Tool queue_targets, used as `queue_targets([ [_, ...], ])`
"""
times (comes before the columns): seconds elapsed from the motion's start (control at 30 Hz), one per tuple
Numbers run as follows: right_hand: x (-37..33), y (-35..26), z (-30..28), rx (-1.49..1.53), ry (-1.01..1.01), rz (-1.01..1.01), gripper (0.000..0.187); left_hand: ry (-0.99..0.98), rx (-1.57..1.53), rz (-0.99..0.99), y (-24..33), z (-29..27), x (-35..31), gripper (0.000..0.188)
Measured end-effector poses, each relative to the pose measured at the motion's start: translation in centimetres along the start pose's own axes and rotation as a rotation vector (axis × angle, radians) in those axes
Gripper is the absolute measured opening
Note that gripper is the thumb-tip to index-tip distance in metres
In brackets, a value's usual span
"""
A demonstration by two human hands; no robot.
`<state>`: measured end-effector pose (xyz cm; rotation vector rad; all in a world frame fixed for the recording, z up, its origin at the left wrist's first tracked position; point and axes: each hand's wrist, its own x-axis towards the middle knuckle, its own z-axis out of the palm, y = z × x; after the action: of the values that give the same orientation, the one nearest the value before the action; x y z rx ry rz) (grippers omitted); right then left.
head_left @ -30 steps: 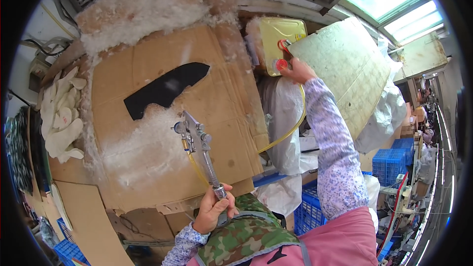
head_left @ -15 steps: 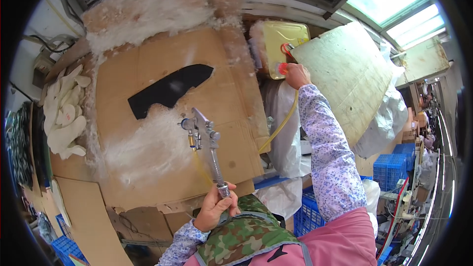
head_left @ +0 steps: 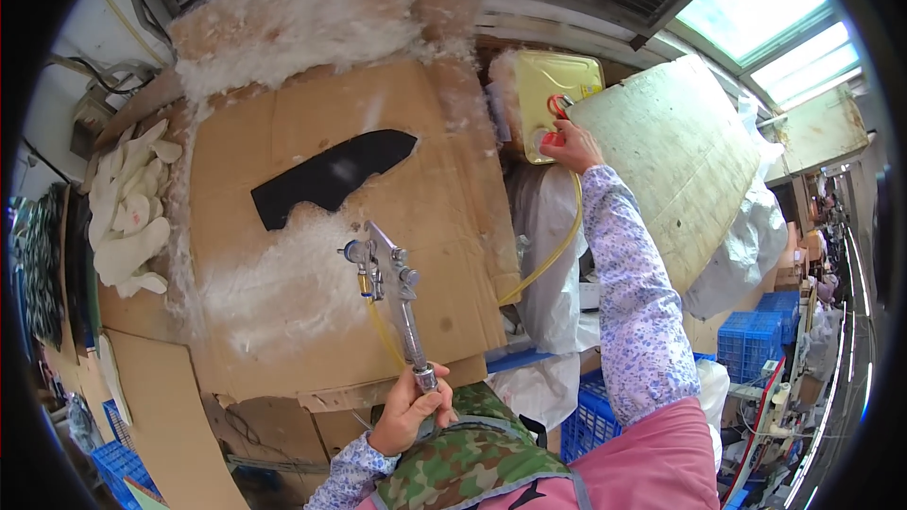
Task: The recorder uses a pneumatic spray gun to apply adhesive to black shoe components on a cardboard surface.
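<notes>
In my left hand point(head_left: 411, 413), at the front edge of the cardboard, is the lower end of a metal spray gun's point(head_left: 402, 297) handle. The gun stands up with its nozzle to the left, and a yellow hose point(head_left: 383, 331) hangs from its fitting. Farther right, my right hand point(head_left: 578, 147) pinches a red cap point(head_left: 553, 143) on top of a yellow metal can point(head_left: 539, 85). A pale ring shows beside the cap; whether the cap is fully off cannot be told. Left of the gun, a black cut-out piece point(head_left: 331, 175) lies flat on the cardboard sheet point(head_left: 453, 255).
A pile of cream-white shaped pieces point(head_left: 132, 208) lies at the left. White fibrous residue point(head_left: 274, 293) coats parts of the cardboard. A pale board point(head_left: 675, 156) reaches close to the can, beside my right forearm. Blue crates point(head_left: 751, 345) stand at the lower right.
The view has shifted slightly, so the scene sits a little lower and farther right. My right fingers have shifted at the red cap, and a pale ring now shows beside it. The gun stays held.
</notes>
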<state>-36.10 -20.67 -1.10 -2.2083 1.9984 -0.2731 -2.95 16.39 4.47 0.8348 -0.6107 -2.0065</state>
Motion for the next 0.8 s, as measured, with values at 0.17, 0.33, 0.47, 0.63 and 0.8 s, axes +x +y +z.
queue_targets([
  [0.17, 2.0, -1.8, 3.9, -0.220, 0.106, 0.111, 0.028, 0.018, -0.002, -0.011, -0.3, 0.2, 0.1, 0.033],
  [0.33, 2.1, -2.7, 4.5, -0.261, 0.169, 0.031, 0.030, 0.061, -0.017, -0.015, -0.8, -0.4, -0.1, 0.033],
  [0.47, 2.8, -3.2, 3.5, -0.255, 0.215, -0.006, 0.036, 0.045, -0.054, 0.019, -0.8, -0.5, 0.7, 0.033],
  [0.63, 6.8, -1.4, 0.7, -0.369, 0.246, 0.032, 0.049, 0.005, -0.066, 0.032, -0.3, -0.1, 1.9, 0.034],
  [0.8, 9.3, -2.4, 2.8, -0.256, 0.206, 0.233, 0.077, 0.053, -0.066, 0.028, 0.4, 0.5, 3.4, 0.037],
])
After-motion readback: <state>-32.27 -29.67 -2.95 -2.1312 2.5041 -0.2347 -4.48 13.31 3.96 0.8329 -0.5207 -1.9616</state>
